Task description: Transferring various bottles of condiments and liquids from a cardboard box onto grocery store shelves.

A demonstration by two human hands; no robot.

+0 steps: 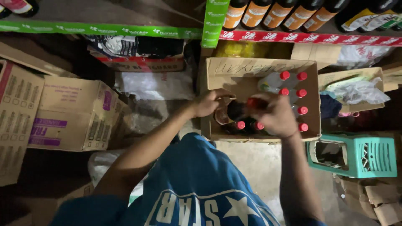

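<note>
Right hand (277, 116) on dark bottle (238, 110) in cardboard box (251, 68)

Open box (217, 73): matt brown corrugated cardboard, flaps creased. Bottles (278, 79) inside: glossy plastic or glass, smooth red plastic caps. Stool (368, 157): teal moulded plastic, slight sheen. Floor (255, 161): rough, dull concrete. Bag (360, 92): thin crinkled clear plastic.
</note>
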